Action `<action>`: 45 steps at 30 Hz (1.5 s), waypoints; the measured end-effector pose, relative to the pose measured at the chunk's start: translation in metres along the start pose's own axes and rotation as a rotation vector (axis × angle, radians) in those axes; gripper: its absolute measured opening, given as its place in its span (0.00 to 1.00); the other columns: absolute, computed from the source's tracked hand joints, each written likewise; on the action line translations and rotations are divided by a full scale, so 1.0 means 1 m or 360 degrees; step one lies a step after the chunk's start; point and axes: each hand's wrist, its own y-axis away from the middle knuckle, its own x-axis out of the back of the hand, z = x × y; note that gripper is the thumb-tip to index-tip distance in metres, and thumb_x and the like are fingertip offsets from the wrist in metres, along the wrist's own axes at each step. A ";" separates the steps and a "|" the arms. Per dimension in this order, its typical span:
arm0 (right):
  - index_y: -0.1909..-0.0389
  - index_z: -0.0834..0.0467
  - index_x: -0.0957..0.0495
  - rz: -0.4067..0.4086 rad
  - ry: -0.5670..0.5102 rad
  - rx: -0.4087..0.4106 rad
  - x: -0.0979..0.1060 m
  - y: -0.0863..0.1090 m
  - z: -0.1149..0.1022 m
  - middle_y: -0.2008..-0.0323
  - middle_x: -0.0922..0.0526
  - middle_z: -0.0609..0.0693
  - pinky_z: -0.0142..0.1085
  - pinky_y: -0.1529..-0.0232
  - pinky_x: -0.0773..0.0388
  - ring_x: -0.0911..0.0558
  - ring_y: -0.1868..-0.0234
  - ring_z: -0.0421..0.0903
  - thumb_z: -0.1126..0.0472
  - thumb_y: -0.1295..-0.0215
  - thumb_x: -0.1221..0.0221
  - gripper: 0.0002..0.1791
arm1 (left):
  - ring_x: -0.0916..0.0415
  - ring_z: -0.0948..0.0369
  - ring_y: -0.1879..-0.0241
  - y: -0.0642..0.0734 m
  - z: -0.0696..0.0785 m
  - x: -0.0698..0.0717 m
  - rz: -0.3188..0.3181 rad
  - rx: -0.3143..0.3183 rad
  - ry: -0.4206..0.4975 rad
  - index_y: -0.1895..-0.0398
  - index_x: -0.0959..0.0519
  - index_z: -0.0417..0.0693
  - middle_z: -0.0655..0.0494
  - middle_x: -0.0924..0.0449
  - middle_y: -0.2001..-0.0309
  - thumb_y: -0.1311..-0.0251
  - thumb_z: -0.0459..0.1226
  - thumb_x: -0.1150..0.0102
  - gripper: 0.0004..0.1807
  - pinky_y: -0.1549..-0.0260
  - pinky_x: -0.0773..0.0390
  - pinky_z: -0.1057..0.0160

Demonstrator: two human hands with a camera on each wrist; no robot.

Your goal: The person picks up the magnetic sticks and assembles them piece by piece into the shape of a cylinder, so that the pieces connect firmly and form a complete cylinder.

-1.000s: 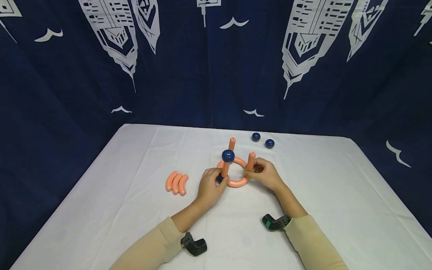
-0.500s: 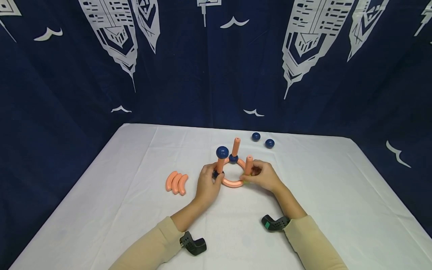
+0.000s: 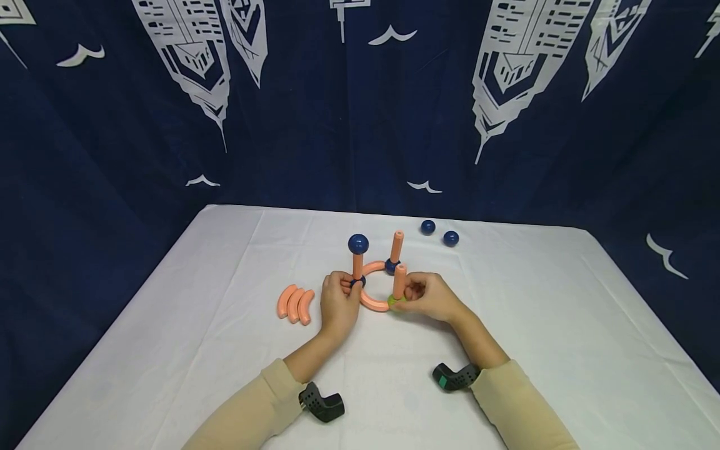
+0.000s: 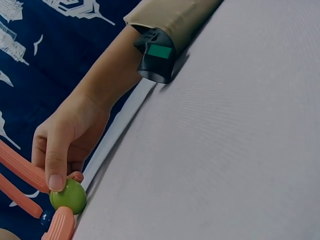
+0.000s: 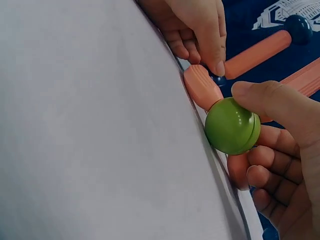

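A ring of coral curved rods (image 3: 374, 302) with balls at its joints lies on the table, with several straight coral rods standing up from it. My left hand (image 3: 339, 306) pinches the small blue ball (image 3: 357, 283) at the ring's left. The rod (image 3: 357, 266) above that ball carries a blue ball (image 3: 358, 244) on top. Between thumb and fingers, my right hand (image 3: 430, 297) holds the green ball (image 5: 232, 126) at the front right, under a bare-topped rod (image 3: 399, 281). At the back, another bare-topped rod (image 3: 396, 247) rises from a blue ball (image 3: 392, 266).
Left of the ring, several loose curved coral rods (image 3: 295, 304) lie side by side. Two loose blue balls (image 3: 428, 227) rest near the table's back edge. A white cloth (image 3: 225, 350) covers the table, and a dark blue patterned curtain (image 3: 349, 125) hangs behind it.
The ring has turned clockwise as seen from above: its left rod went left and back, its right rod left and forward, its back rod right. Both hands shifted left, and the green ball shows more.
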 end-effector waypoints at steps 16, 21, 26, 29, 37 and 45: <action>0.70 0.61 0.21 0.0113 0.0095 0.0215 -0.018 -0.008 0.024 0.79 0.25 0.47 0.30 0.76 0.32 0.29 0.77 0.41 0.65 0.52 0.26 0.13 | 0.23 0.52 0.58 0.001 0.001 -0.001 -0.0109 -0.0038 0.0025 0.56 0.21 0.36 0.46 0.23 0.59 0.38 0.29 0.43 0.08 0.61 0.22 0.59; 0.70 0.62 0.21 0.0154 0.0123 0.0249 -0.021 -0.009 0.023 0.79 0.26 0.45 0.30 0.77 0.32 0.30 0.78 0.39 0.65 0.50 0.27 0.12 | 0.24 0.53 0.55 0.000 0.001 0.000 -0.0166 -0.0043 0.0005 0.55 0.20 0.35 0.47 0.23 0.55 0.37 0.29 0.45 0.09 0.55 0.23 0.57; 0.69 0.63 0.20 0.0194 0.0095 0.0289 -0.027 -0.010 0.023 0.79 0.25 0.45 0.29 0.78 0.33 0.31 0.79 0.38 0.65 0.48 0.28 0.10 | 0.25 0.49 0.46 0.000 0.002 0.000 -0.0248 -0.0075 -0.0008 0.54 0.19 0.34 0.42 0.23 0.46 0.35 0.30 0.48 0.12 0.46 0.27 0.52; 0.67 0.63 0.19 0.0208 0.0107 0.0288 -0.029 -0.011 0.022 0.79 0.25 0.45 0.29 0.78 0.34 0.31 0.79 0.38 0.65 0.46 0.29 0.09 | 0.29 0.46 0.40 0.001 0.003 0.001 -0.0335 -0.0074 -0.0041 0.52 0.19 0.34 0.40 0.27 0.40 0.35 0.33 0.49 0.14 0.42 0.30 0.49; 0.64 0.66 0.19 0.0257 0.0160 0.0261 -0.033 -0.011 0.019 0.79 0.26 0.45 0.30 0.78 0.34 0.31 0.79 0.38 0.66 0.43 0.32 0.09 | 0.34 0.44 0.36 0.003 0.005 0.002 -0.0479 -0.0097 -0.0119 0.49 0.18 0.41 0.40 0.34 0.34 0.40 0.38 0.46 0.18 0.41 0.35 0.43; 0.64 0.65 0.19 0.0265 0.0124 0.0282 -0.035 -0.011 0.022 0.79 0.26 0.45 0.30 0.78 0.33 0.30 0.79 0.38 0.67 0.43 0.32 0.09 | 0.25 0.53 0.46 0.006 0.001 -0.002 -0.0473 -0.0423 -0.0034 0.50 0.18 0.41 0.48 0.22 0.44 0.42 0.38 0.39 0.17 0.50 0.28 0.50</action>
